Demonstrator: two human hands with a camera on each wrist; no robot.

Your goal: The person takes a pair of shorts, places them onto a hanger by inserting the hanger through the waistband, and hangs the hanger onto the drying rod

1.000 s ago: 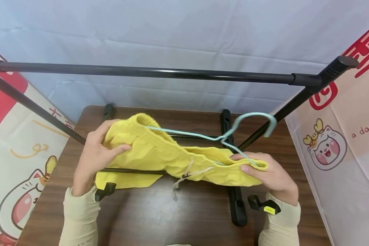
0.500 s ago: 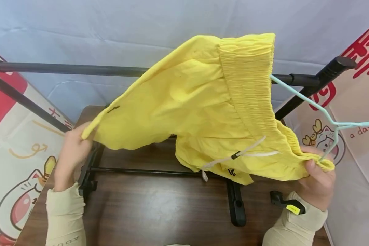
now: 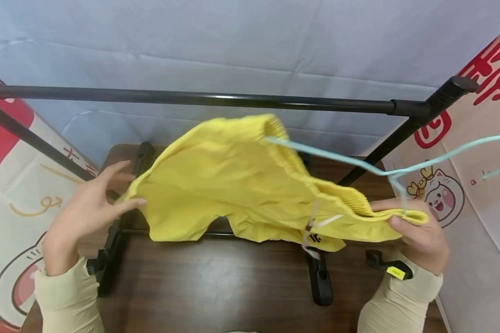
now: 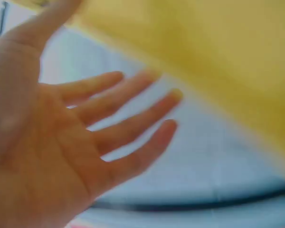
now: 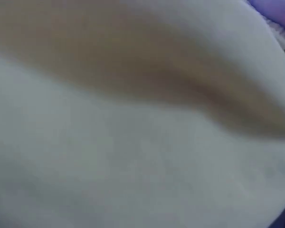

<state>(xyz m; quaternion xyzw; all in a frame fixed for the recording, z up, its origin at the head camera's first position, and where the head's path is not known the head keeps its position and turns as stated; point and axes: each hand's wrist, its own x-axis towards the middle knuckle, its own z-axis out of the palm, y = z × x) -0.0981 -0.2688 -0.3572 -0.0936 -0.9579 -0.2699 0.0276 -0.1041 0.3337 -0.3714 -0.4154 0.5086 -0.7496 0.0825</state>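
Observation:
Yellow shorts (image 3: 216,175) with a ribbed waistband and a pale drawstring stretch across the middle of the head view. A light blue hanger (image 3: 337,158) has its arms inside the waistband, and its hook end points right, partly out of frame. My right hand (image 3: 421,231) pinches the waistband's right end together with the hanger's corner. Beside the left leg of the shorts, my left hand (image 3: 83,208) has its fingers spread. In the left wrist view that same hand (image 4: 61,137) shows a bare palm, with the blurred yellow cloth (image 4: 218,57) just beyond the fingers. The right wrist view shows only blurred pale fabric.
A black rack's top bar (image 3: 200,98) runs across behind the shorts, with a slanted post (image 3: 400,134) at the right. Its black foot (image 3: 321,282) stands on the brown wooden table (image 3: 216,286). Pale cloth walls (image 3: 233,46) enclose the back and sides.
The shorts and hanger have moved right overall; they were lifted and turned, then lowered. My left hand held the leg's hem half a second ago and has since let go, moving left.

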